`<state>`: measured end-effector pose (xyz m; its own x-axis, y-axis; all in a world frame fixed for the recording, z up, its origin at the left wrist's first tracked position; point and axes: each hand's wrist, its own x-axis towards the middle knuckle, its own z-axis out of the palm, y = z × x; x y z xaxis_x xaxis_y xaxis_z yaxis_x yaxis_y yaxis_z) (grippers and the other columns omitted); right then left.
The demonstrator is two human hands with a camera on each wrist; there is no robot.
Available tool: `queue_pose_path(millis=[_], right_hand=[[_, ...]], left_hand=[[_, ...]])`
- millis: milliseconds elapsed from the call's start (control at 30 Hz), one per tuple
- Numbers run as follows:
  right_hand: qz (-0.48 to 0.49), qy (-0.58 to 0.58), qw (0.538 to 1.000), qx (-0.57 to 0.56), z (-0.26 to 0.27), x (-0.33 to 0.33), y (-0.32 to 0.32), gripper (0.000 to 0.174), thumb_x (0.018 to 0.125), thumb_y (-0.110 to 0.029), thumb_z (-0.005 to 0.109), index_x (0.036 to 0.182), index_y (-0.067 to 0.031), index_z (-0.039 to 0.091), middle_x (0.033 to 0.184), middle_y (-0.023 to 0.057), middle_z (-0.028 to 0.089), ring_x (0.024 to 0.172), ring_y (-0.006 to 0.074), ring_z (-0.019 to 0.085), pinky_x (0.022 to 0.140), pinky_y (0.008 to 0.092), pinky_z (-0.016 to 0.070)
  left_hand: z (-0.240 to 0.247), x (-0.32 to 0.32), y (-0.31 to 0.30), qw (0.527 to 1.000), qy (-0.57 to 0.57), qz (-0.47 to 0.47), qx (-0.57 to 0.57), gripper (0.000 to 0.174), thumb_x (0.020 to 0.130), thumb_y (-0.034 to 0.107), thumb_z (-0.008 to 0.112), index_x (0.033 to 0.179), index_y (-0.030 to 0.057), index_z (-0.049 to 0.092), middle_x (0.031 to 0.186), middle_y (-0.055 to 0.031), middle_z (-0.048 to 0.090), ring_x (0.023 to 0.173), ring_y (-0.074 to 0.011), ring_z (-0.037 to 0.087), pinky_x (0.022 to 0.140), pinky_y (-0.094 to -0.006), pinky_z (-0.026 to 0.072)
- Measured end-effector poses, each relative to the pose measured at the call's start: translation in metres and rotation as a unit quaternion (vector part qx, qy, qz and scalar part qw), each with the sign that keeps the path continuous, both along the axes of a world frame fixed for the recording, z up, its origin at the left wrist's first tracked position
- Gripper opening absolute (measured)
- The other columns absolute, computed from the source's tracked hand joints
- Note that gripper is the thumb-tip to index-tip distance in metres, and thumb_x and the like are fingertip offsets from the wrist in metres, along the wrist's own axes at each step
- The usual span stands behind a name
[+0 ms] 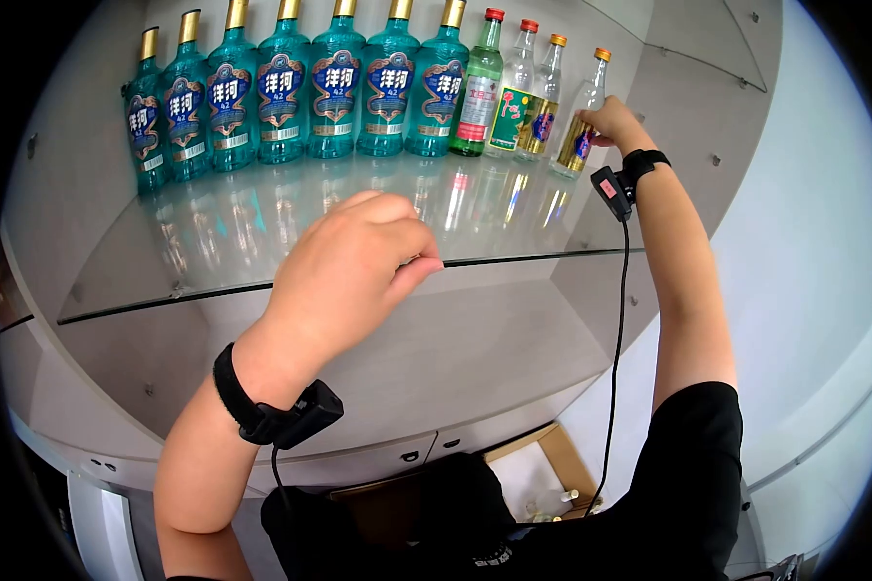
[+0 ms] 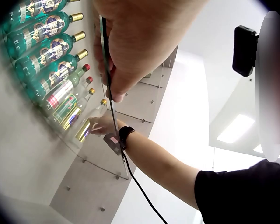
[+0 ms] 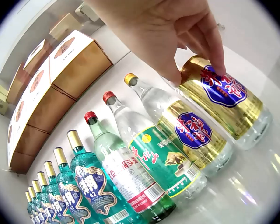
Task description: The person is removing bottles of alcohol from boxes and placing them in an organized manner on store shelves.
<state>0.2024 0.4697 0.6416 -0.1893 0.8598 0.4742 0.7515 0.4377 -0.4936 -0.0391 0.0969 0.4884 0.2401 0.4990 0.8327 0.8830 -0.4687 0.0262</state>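
At the right end of a bottle row, my right hand (image 1: 615, 124) (image 3: 165, 35) grips a clear bottle (image 1: 576, 147) (image 3: 226, 100) with a gold label and gold cap. The bottle stands upright on the glass shelf (image 1: 358, 208), the fingers around its upper label. Beside it, a little apart, is a similar gold-label bottle (image 1: 541, 111) (image 3: 191, 133). My left hand (image 1: 344, 266) (image 2: 142, 37) is at the shelf's front edge, fingers loosely bent, holding no bottle; whether it touches the glass cannot be told.
Several teal bottles (image 1: 334, 92) line the shelf's left and middle. A green bottle (image 1: 477, 102) and a green-label clear bottle (image 1: 513, 107) stand between them and the gold-label ones. Below are a cabinet and an open carton (image 1: 562, 455) with bottles. Boxes (image 3: 74, 60) appear in the right wrist view.
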Motion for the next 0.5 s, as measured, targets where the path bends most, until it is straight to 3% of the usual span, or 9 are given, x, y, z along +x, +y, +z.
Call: queue_pose_path(millis=[133,200,300,500], right_hand=[[-0.018,-0.002,1.0,0.019,-0.008,-0.006,0.01,0.051,0.087,-0.031,0.077,0.108,0.0105,0.058,0.098,0.0192,0.07,0.076,0.0254,0.074,0.061,0.0339,0.0637],[-0.04,0.001,0.997,0.067,-0.012,-0.008,0.014,0.04,0.086,-0.032,0.077,0.091,0.0076,0.07,0.079,0.0152,0.072,0.065,0.0221,0.072,0.059,0.0317,0.0596],[-0.054,-0.033,0.993,0.096,-0.016,-0.009,0.02,0.04,0.085,-0.033,0.077,0.086,0.0062,0.07,0.073,0.0139,0.071,0.062,0.0214,0.071,0.058,0.0318,0.0574],[-0.048,-0.025,0.992,0.116,-0.019,-0.008,0.036,0.037,0.084,-0.029,0.078,0.083,0.0067,0.069,0.072,0.0141,0.071,0.059,0.0203,0.07,0.057,0.0305,0.0577]], left_hand=[[0.0,-0.001,0.0,1.0,0.002,0.0,-0.005,0.011,0.077,0.007,0.078,0.081,0.0069,0.068,0.081,-0.0062,0.06,0.08,-0.0282,0.059,0.069,-0.0379,0.0481],[-0.001,-0.002,0.002,1.0,0.004,-0.001,-0.003,0.011,0.077,0.007,0.078,0.081,0.0069,0.068,0.081,-0.0063,0.06,0.08,-0.0283,0.059,0.069,-0.038,0.0479],[-0.001,-0.002,0.003,1.0,0.009,-0.004,0.001,0.011,0.077,0.007,0.078,0.081,0.0069,0.068,0.081,-0.0064,0.06,0.08,-0.0283,0.058,0.069,-0.0379,0.0478],[0.0,-0.001,0.002,1.0,0.01,-0.005,0.002,0.011,0.077,0.007,0.078,0.081,0.007,0.068,0.082,-0.0064,0.06,0.081,-0.0282,0.059,0.069,-0.0377,0.0481]])
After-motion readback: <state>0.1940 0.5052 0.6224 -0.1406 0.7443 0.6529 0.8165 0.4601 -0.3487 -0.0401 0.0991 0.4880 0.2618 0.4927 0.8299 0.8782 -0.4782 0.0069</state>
